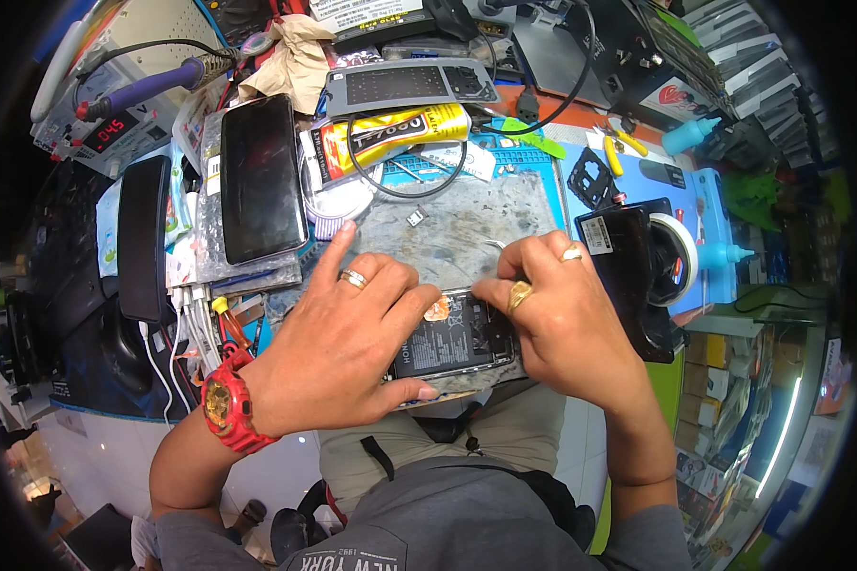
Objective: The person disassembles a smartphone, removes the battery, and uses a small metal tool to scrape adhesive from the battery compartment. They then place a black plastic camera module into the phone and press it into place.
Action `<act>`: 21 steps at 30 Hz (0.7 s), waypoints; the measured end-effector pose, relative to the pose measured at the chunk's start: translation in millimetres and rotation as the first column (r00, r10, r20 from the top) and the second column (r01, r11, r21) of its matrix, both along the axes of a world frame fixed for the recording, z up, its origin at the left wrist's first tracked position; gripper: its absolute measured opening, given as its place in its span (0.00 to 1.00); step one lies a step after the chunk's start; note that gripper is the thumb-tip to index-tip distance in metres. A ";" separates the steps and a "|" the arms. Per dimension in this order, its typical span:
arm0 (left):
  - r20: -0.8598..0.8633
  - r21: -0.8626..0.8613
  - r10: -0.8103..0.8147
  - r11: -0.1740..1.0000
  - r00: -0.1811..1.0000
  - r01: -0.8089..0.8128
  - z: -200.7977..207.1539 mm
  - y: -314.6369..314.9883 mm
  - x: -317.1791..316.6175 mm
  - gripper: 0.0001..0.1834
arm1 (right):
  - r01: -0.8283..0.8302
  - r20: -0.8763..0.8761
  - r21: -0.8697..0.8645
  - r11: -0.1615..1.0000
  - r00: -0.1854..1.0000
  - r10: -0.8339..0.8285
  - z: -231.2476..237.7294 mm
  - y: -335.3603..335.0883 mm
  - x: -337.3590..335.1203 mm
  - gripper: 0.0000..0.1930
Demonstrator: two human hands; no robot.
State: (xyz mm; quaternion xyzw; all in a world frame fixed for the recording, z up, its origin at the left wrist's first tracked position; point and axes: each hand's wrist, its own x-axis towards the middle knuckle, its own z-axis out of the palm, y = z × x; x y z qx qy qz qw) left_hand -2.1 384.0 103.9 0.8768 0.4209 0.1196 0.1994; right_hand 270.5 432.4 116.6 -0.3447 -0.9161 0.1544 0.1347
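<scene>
An opened smartphone (pixel 448 344) lies on a worn grey mat (pixel 448 224), its black battery and inner parts bared. An orange sticker (pixel 437 309) shows near its upper edge. My left hand (pixel 338 328) holds the phone's left side, thumb at the near edge, index finger at the far edge. Over the phone's right end, the fingers of my right hand (pixel 548 314) are pinched together. A thin shiny tip (pixel 498 245) sticks out beside them; the rest is hidden. A small metal piece (pixel 416 217) lies on the mat beyond the phone.
Left of the mat lie a large dark-screened device (pixel 262 181) and a black phone (pixel 144 238). A yellow glue tube (pixel 400 138) and a looped black cable (pixel 409 193) lie beyond. At right are a tape roll (pixel 676 257), black phone parts (pixel 619 257) and yellow-handled pliers (pixel 614 152).
</scene>
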 end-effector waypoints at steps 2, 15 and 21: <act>0.014 0.002 0.016 1.000 1.000 -0.016 -1.6 -0.3 0.7 0.48 | -0.037 -0.004 0.024 0.999 0.999 0.037 -4.1 -2.2 -3.9 0.19; -0.056 0.152 0.093 0.985 0.994 -0.084 -2.4 -17.4 0.5 0.42 | -0.002 0.046 0.082 0.997 0.999 -0.002 -1.1 -7.0 1.0 0.20; -0.112 0.284 0.173 0.949 0.979 -0.135 -2.9 -41.5 8.9 0.36 | -0.064 0.000 0.067 0.996 0.998 0.065 -6.6 -0.8 -8.1 0.19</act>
